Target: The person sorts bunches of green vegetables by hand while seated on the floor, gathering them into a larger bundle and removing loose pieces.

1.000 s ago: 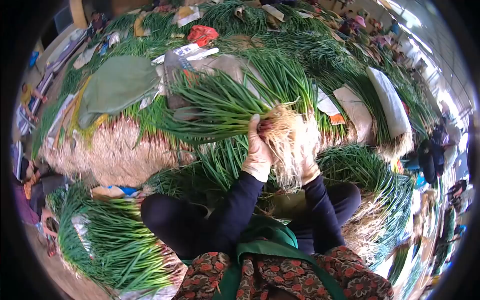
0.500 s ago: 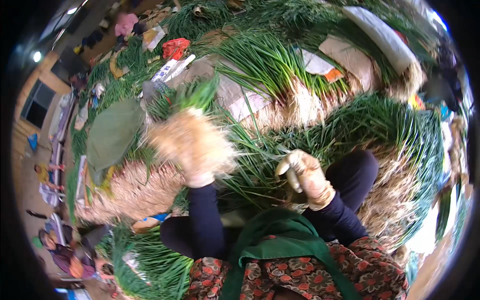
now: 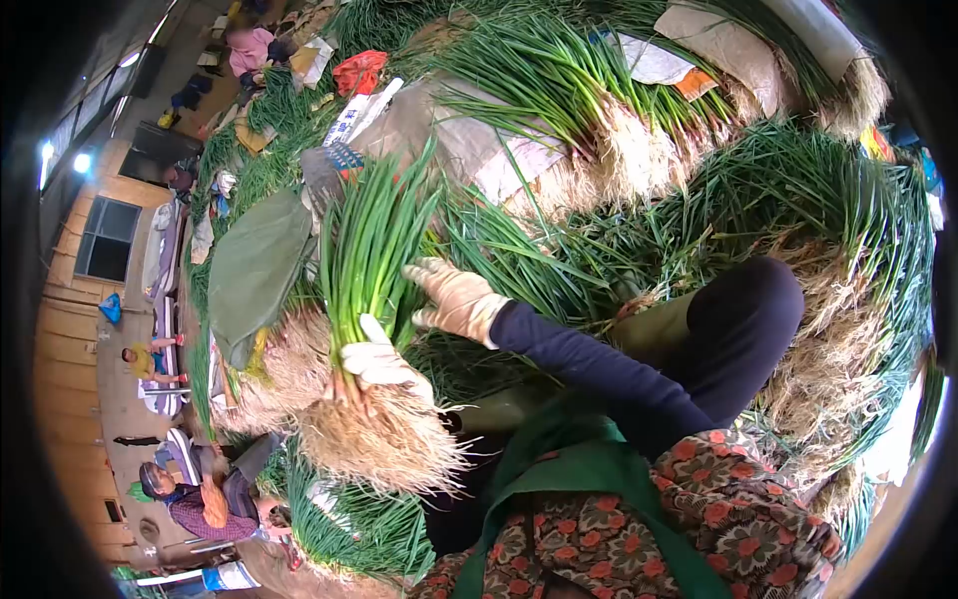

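My left hand (image 3: 384, 361), in a pale glove, is closed around the lower stems of a bunch of spring onions (image 3: 367, 250). Its long green leaves point up and away, and its thick mat of pale roots (image 3: 379, 439) hangs toward my lap. My gloved right hand (image 3: 457, 297) is at the right side of the leaves, fingers stretched toward them and apart; whether they touch the leaves is hard to tell. Beneath and beyond the hands lie more loose spring onions (image 3: 519, 262).
Rooted bundles (image 3: 639, 150) lie in a row ahead, partly under sheets (image 3: 723, 55). A large heap (image 3: 828, 359) is at my right, beside my bent knee (image 3: 763, 299). A dark green sheet (image 3: 261, 270) covers part of the left pile. Other people (image 3: 205, 499) sit at the far left.
The bunch, blurred and roots-up-front before, has come lower and steadier, with its leaves now spread upward. My right hand has crossed leftward from near my knee to the leaves.
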The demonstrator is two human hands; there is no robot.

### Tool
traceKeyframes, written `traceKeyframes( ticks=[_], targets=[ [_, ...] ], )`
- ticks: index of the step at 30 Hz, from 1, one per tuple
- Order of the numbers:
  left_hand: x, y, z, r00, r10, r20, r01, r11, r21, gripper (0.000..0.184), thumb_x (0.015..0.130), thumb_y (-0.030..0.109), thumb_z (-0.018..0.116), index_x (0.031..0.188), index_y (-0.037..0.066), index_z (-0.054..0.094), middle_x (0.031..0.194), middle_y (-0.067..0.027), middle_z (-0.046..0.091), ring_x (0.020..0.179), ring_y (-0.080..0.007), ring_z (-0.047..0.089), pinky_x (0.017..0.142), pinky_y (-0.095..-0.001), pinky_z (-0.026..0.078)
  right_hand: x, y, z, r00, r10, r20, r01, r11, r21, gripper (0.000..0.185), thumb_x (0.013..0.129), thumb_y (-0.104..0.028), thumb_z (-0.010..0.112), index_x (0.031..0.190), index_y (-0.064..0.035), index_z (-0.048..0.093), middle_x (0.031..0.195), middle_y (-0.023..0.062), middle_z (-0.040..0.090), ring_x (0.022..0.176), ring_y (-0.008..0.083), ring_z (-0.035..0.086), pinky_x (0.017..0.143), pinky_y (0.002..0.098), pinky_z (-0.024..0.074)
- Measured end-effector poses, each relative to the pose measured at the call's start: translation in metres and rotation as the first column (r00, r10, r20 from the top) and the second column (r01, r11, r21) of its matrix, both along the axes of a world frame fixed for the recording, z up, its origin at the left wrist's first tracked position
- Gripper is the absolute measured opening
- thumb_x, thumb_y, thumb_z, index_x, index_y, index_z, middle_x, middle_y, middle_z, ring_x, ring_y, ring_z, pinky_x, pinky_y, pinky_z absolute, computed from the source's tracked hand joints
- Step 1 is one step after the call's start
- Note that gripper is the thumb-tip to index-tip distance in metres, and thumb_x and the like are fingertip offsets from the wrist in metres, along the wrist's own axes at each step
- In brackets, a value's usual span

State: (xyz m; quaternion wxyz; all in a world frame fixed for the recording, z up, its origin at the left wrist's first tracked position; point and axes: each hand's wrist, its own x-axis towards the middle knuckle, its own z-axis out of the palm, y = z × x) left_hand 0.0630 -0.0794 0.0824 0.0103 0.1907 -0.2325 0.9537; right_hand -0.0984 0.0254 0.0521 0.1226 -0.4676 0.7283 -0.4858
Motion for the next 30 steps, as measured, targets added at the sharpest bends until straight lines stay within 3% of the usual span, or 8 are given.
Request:
traceKeyframes(
  ticks=[4,7,8,10,13,21,26,30],
  targets=[
    [0.002,0.009,-0.011,0.999,-0.004,-0.032,0.004,1.0,-0.021,0.054,0.096,0.053,0.019,0.098,0.014,0.057,0.078,0.0013,0.058,0.068,-0.0088,0.053,0.085,-0.0304,0.039,0.02,-0.026,-0.003,0.902,-0.15,-0.406,0.099,0.985,-0.144,0.028,0.07,-0.022,0.067,0.089,-0.0056,0.054,0.08,0.0112,0.057,0.074,0.0283,0.061,0.064,0.039,0.0485],
    [0.004,0.014,-0.017,0.999,-0.004,-0.044,0.003,1.0,-0.027,0.053,0.096,0.053,0.019,0.1,0.014,0.055,0.078,0.0013,0.058,0.068,-0.0089,0.053,0.085,-0.0304,0.039,0.036,-0.032,-0.016,0.629,-0.238,-0.74,0.23,0.966,-0.115,0.011,0.085,-0.017,0.051,0.08,-0.0075,0.053,0.063,0.0084,0.055,0.062,0.0306,0.06,0.058,0.0406,0.0491],
    [0.004,0.015,-0.018,0.999,-0.008,-0.048,0.007,1.0,-0.028,0.052,0.096,0.052,0.019,0.1,0.014,0.055,0.079,0.0013,0.058,0.068,-0.0089,0.053,0.085,-0.0304,0.039,0.037,-0.019,0.003,0.893,-0.131,-0.43,0.073,0.986,-0.148,0.012,0.086,-0.018,0.051,0.082,-0.0068,0.053,0.062,0.0087,0.054,0.062,0.0319,0.059,0.059,0.0408,0.0494],
    [0.002,0.016,-0.02,0.998,-0.014,-0.053,0.013,1.0,-0.026,0.052,0.096,0.052,0.019,0.101,0.014,0.054,0.079,0.0014,0.058,0.068,-0.0089,0.053,0.084,-0.0304,0.039,0.039,0.003,0.028,0.985,0.101,0.138,-0.088,0.991,-0.096,0.023,0.077,-0.019,0.06,0.095,-0.0063,0.052,0.078,0.0137,0.057,0.07,0.035,0.06,0.061,0.0409,0.0486],
    [-0.001,0.018,-0.021,0.998,-0.02,-0.066,0.018,0.999,-0.028,0.05,0.096,0.052,0.019,0.103,0.014,0.052,0.08,0.0014,0.058,0.068,-0.009,0.053,0.084,-0.0304,0.039,0.026,-0.003,0.005,0.962,-0.176,-0.211,0.144,0.977,-0.159,0.03,0.074,-0.023,0.066,0.095,-0.005,0.056,0.086,0.0139,0.057,0.077,0.0337,0.06,0.066,0.0408,0.0489],
    [-0.006,0.018,-0.02,0.997,-0.035,-0.072,0.031,0.998,-0.057,0.047,0.097,0.05,0.018,0.107,0.014,0.048,0.082,0.0015,0.058,0.069,-0.0091,0.053,0.084,-0.0304,0.039,0.011,-0.017,-0.005,0.8,-0.111,-0.59,0.027,0.989,-0.148,0.01,0.081,-0.016,0.048,0.08,-0.0084,0.054,0.076,0.0119,0.056,0.068,0.0278,0.059,0.055,0.0384,0.0472],
    [-0.007,0.019,-0.022,0.996,-0.034,-0.078,0.03,0.998,-0.055,0.046,0.097,0.049,0.018,0.109,0.015,0.046,0.083,0.0015,0.058,0.069,-0.0092,0.053,0.083,-0.0304,0.039,0.021,-0.002,-0.007,1.0,-0.022,0.009,0.024,0.967,-0.252,0.016,0.083,-0.022,0.055,0.087,-0.0064,0.053,0.071,0.0162,0.059,0.067,0.0354,0.06,0.057,0.0429,0.0478],
    [-0.009,0.022,-0.023,0.995,-0.041,-0.093,0.038,0.999,-0.03,0.045,0.097,0.048,0.018,0.112,0.015,0.044,0.084,0.0015,0.057,0.069,-0.0092,0.053,0.083,-0.0304,0.04,0.035,0.019,0.004,0.997,0.056,0.057,-0.055,0.998,-0.014,0.022,0.084,-0.028,0.055,0.089,-0.007,0.056,0.07,0.0186,0.06,0.068,0.0375,0.061,0.06,0.0462,0.0472]
  ],
)
